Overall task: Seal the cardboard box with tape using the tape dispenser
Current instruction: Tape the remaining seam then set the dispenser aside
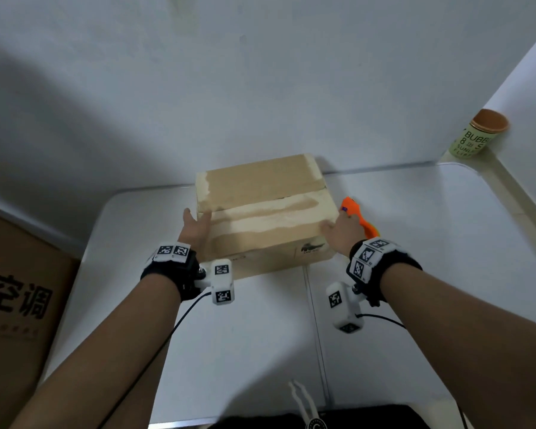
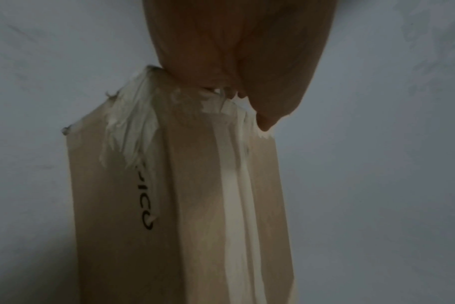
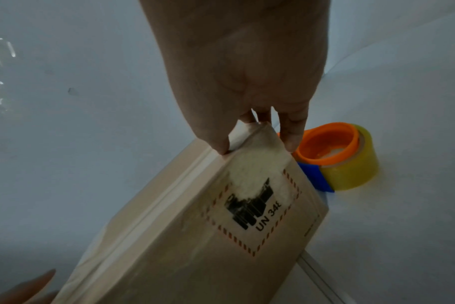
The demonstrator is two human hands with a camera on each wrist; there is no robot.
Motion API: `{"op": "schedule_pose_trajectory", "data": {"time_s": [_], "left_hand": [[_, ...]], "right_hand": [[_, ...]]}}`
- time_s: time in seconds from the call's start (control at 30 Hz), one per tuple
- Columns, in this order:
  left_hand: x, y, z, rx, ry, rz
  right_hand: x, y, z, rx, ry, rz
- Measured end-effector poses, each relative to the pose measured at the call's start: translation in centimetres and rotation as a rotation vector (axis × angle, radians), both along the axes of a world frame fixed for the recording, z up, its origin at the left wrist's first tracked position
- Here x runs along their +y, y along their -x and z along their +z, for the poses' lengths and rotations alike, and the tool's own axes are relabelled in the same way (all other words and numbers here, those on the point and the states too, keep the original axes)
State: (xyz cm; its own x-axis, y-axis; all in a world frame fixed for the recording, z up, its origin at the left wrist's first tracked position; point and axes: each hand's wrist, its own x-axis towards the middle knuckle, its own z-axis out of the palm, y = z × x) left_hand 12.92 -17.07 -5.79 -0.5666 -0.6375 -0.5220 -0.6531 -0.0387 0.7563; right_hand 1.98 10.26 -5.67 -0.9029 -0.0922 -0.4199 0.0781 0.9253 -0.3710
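A brown cardboard box [image 1: 265, 212] with torn white strips on its closed top flaps sits near the back edge of the white table [image 1: 415, 243]. The left hand [image 1: 195, 227] grips the box's left side, thumb on top. The right hand [image 1: 341, 232] grips its right side, thumb on the top edge and fingers down the side. An orange tape dispenser with a yellow tape roll [image 3: 338, 158] lies on the table just beside the box's right side.
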Motion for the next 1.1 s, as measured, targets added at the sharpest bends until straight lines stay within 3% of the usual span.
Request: {"op": "schedule_pose_trajectory", "data": {"time_s": [0.1,0.23,0.37,0.53,0.7,0.93,1.1], "left_hand": [[-0.1,0.6,0.5,0.013,0.018,-0.01],[-0.7,-0.8,0.2,-0.245,-0.047,-0.231],[0.1,-1.1,0.3,-0.117,-0.326,-0.074],[-0.9,3.0,-0.7,-0.065,-0.172,-0.036],[-0.6,5.9,-0.5,-0.102,-0.047,-0.102],[-1.0,7.8,-1.2,-0.164,-0.076,-0.008],[-1.6,7.5,-1.1,-0.218,-0.073,-0.075]], "right_hand": [[-0.3,0.4,0.1,-0.004,0.084,-0.049],[-0.2,0.9,0.0,-0.081,0.121,-0.064],[-0.9,1.5,0.0,-0.092,0.149,-0.085],[-2.3,2.9,0.3,-0.026,0.23,-0.139],[-2.5,4.4,1.6,-0.047,0.16,-0.122],[-2.0,5.8,0.9,-0.098,0.149,-0.063],[-1.7,5.6,1.3,-0.121,0.088,0.026]]}}
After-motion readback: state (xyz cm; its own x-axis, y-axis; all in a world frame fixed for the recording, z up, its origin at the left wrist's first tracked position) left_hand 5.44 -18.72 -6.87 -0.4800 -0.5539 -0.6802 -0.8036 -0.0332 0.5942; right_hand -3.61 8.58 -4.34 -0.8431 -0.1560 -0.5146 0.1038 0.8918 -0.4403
